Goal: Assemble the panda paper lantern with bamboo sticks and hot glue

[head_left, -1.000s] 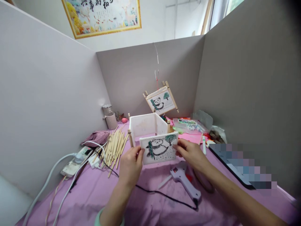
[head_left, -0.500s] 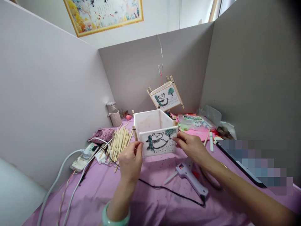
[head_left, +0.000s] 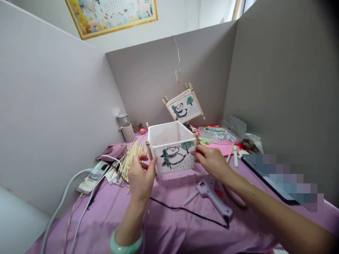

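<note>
A white box-shaped lantern (head_left: 159, 133) with wooden stick posts at its corners stands on the purple cloth. Its front panel (head_left: 174, 158) bears a drawing of a panda, bamboo and a tree. At that panel's right edge my right hand (head_left: 210, 160) is closed, pinching it between thumb and fingers. My left hand (head_left: 140, 176) is at the left edge, thumb and fingers apart, the thumb tip close to or touching the panel. In front of the lantern lies a lilac glue gun (head_left: 213, 197) with a glue stick poking out and a black cord.
A smaller finished-looking panda lantern (head_left: 185, 107) hangs tilted from a wire behind. Wooden sticks (head_left: 134, 155), a power strip (head_left: 92, 176) with cables and a checked cloth (head_left: 112, 151) lie left. A clear plastic box (head_left: 219, 135) and a marker (head_left: 235, 156) are right. Grey partitions surround the table.
My left hand has loosened its pinch on the panel's left edge and its fingers have spread. The right hand keeps its hold. The whole view has shifted slightly.
</note>
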Demonstrator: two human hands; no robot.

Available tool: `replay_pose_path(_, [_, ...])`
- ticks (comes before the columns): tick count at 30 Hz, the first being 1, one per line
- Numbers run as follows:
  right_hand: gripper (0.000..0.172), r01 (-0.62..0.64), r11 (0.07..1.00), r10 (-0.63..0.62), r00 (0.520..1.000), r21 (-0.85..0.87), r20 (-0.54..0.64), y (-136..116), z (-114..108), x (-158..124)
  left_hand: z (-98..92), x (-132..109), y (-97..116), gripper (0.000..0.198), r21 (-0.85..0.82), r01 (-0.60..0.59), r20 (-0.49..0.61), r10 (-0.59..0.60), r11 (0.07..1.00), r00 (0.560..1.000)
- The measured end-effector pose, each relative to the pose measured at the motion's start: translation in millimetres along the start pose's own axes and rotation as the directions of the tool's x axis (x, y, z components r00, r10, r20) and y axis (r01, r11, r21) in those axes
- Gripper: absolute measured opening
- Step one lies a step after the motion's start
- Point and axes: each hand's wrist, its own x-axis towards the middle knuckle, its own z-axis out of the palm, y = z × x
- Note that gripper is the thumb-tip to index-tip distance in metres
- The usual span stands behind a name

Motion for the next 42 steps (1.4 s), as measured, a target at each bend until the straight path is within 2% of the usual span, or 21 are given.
replay_pose_path(5, [0.021,0.015,1.000,-0.015,1.000,-0.005,0.001,-3.6,0.0,0.6,1.0,1.8,1.6,0.024,-0.102,0.000,0.097,0.010,0.995,0.995])
replay_pose_path(15, [0.021,0.015,1.000,-0.016,1.000,-0.020,-0.023,-0.7,0.6,1.9,0.0,5.5,-0.1,0.025,-0.080,-0.026,0.074,0.032,0.996,0.997])
replay_pose_path(21, [0.020,0.010,1.000,-0.010,1.000,0.002,-0.008,-2.8,0.9,2.8,0.0,6.6,0.3,0.025,-0.065,0.022,0.106,-0.015,0.998,0.994])
replay_pose_path(31, [0.020,0.022,1.000,-0.023,1.000,-0.019,-0.011,-1.3,3.0,4.3,1.3,7.9,-0.4,0.024,-0.069,0.007,0.094,-0.001,0.998,0.996])
replay_pose_path(42, [0.015,-0.018,1.000,0.018,1.000,-0.022,0.013,-5.3,3.2,7.2,-1.7,10.4,-2.3,0.022,-0.021,-0.010,0.097,0.012,1.000,0.995])
